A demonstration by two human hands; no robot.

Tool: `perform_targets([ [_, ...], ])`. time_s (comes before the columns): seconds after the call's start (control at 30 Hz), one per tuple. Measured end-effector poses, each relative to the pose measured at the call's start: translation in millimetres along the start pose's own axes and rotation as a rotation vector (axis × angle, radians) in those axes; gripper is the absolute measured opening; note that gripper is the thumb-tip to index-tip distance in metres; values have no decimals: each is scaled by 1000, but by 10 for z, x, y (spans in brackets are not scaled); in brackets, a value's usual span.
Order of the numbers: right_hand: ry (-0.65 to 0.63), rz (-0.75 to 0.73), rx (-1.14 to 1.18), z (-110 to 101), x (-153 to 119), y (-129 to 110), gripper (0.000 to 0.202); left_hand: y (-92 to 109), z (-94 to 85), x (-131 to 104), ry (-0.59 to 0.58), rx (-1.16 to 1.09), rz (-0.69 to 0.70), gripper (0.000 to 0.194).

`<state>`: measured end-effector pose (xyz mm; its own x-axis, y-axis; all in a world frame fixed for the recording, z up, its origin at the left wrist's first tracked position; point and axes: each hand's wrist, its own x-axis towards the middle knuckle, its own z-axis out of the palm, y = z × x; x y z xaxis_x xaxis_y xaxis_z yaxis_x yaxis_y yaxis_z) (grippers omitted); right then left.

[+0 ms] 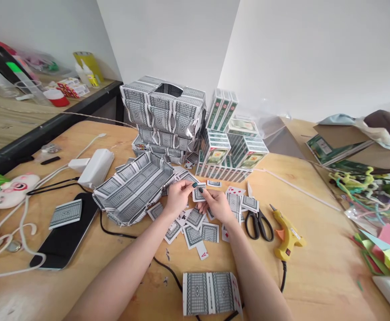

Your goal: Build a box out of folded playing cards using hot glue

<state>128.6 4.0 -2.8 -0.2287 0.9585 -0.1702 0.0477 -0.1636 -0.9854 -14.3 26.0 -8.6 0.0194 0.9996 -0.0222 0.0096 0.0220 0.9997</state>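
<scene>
Between my hands is a playing card (199, 193), its grey patterned back facing up. My left hand (179, 196) pinches its upper left corner. On its right side my right hand (217, 204) grips it, thumb on top. Loose playing cards (192, 235) lie scattered under and around both hands, some face up. An open tray made of cards (136, 189) stands just left of my left hand. Near my forearms lies a folded piece of joined cards (210, 293). Black-handled scissors (259, 225) rest right of my right hand, partly under cards.
Behind stand a box built of cards (163, 107) and stacked card packs (228, 142). A yellow glue gun (287, 236) lies right, its black cord trailing forward. At left are a phone (69, 236), a white power adapter (96, 168) and tangled cables. Coloured paper (387, 249) sits far right.
</scene>
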Motion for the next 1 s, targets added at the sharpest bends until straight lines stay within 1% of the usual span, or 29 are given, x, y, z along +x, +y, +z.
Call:
perform_targets([
  [0.1, 3, 10, 38, 2, -12, -16, 45, 3, 2, 9, 1, -7, -3, 22],
  [0.2, -59, 27, 99, -18, -22, -31, 46, 10, 4, 16, 9, -5, 4, 23],
  [0.3, -98, 29, 86, -50, -19, -29, 46, 10, 1, 20, 12, 15, 14, 24],
  [0.5, -68, 6, -10, -73, -2, -21, 42, -2, -5, 8, -1, 56, 53, 23],
  [0.63, -33, -25, -66, -62, -16, -36, 42, 7, -6, 0, -7, 87, 53, 22],
  [0.7, 5, -59, -130, -46, -25, -37, 43, 10, -9, 1, -6, 100, 54, 22],
  [0.8, 104, -116, -257, 0, -34, -26, 45, 2, -14, 8, -6, 114, 64, 22],
  [1.0, 364, -166, -500, 116, -35, 41, 45, -3, -8, 9, 11, 171, 92, 23],
])
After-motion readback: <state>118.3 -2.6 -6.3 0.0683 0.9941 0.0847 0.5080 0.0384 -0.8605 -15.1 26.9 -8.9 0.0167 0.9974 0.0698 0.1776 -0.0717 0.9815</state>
